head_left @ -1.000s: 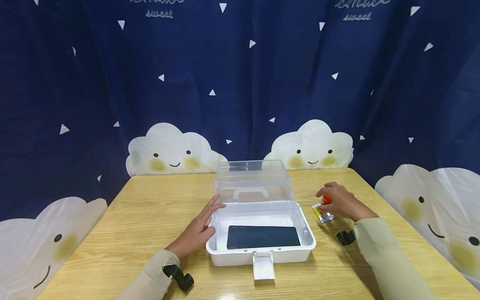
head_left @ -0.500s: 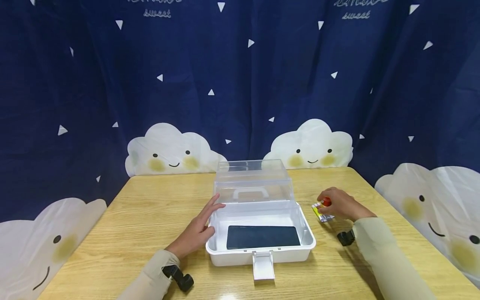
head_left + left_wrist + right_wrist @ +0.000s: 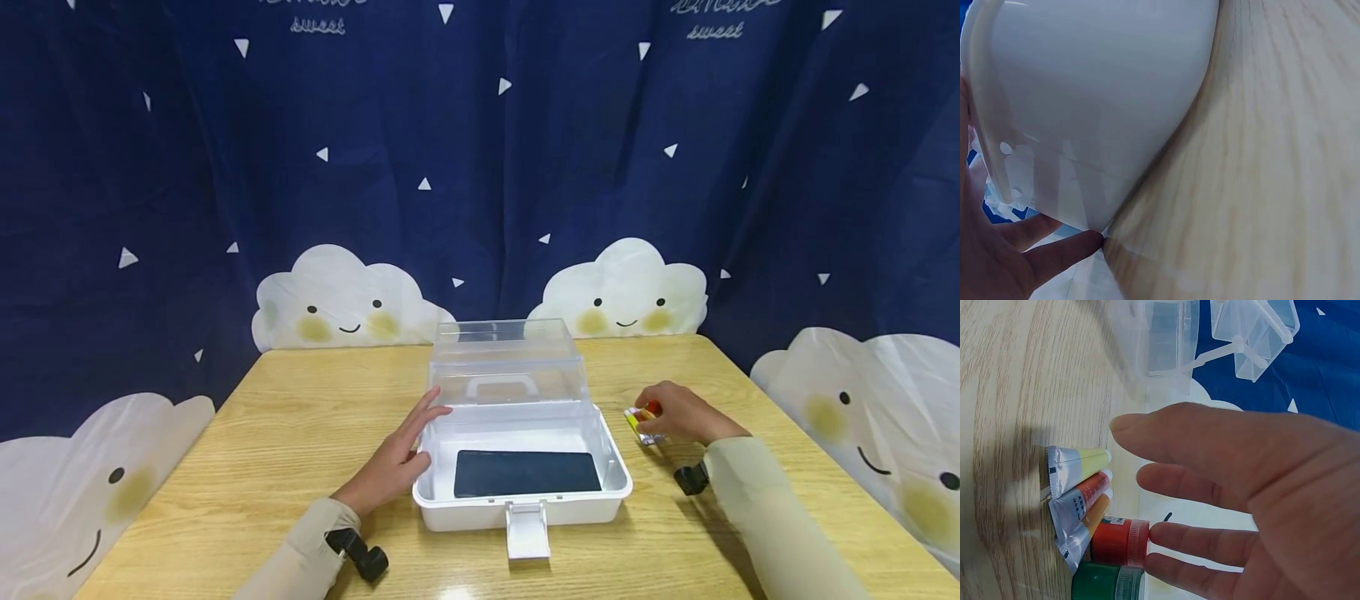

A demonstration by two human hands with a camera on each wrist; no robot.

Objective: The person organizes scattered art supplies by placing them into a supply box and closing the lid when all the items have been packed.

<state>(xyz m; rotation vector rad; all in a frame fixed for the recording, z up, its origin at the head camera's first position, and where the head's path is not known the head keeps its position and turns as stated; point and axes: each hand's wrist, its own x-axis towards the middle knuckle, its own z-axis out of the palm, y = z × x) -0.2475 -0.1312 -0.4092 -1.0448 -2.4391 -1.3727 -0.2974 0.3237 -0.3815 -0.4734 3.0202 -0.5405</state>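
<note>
An open white plastic box point(image 3: 465, 518) stands mid-table, its clear lid point(image 3: 510, 379) tipped back and a dark flat rectangle point(image 3: 527, 473) on its floor. My left hand point(image 3: 392, 465) rests at its left side; in the left wrist view two straight fingers touch the box's end. To the box's right, my right hand point(image 3: 681, 414) hovers low over small paint tubes: yellow point(image 3: 1092, 464), red point(image 3: 1094, 490) and orange point(image 3: 1095, 514). Beside them stand a red paint jar point(image 3: 1110, 542) and a green paint jar point(image 3: 1094, 582). My right fingers are extended, two at the red jar's cap; whether they touch is unclear.
The wooden table point(image 3: 300, 417) reaches back to a dark blue curtain point(image 3: 480, 150) with clouds. A white latch point(image 3: 528, 532) hangs from the box's front. Each wrist wears a black camera mount, such as the right one point(image 3: 692, 477).
My right hand has come down slightly over the tubes and jars, covering more of the red jar. The left hand and the box have stayed in place.
</note>
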